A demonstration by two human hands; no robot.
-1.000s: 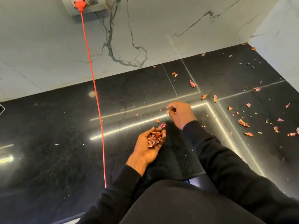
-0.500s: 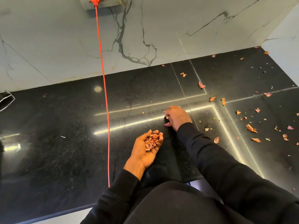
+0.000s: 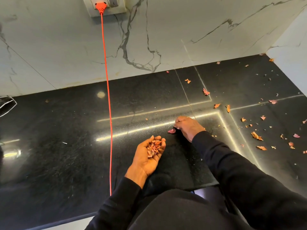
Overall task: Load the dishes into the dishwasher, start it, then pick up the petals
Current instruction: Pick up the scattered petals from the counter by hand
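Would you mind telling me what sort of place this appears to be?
Probably a kitchen counter: a polished black stone worktop meets a marble-look wall, and a wall socket holds an orange plug whose cord crosses the worktop. Dried petals lie scattered about.

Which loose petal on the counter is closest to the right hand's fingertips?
The pink petal just left of the right hand, at its fingertips; every other loose petal lies farther off, mostly rightward.
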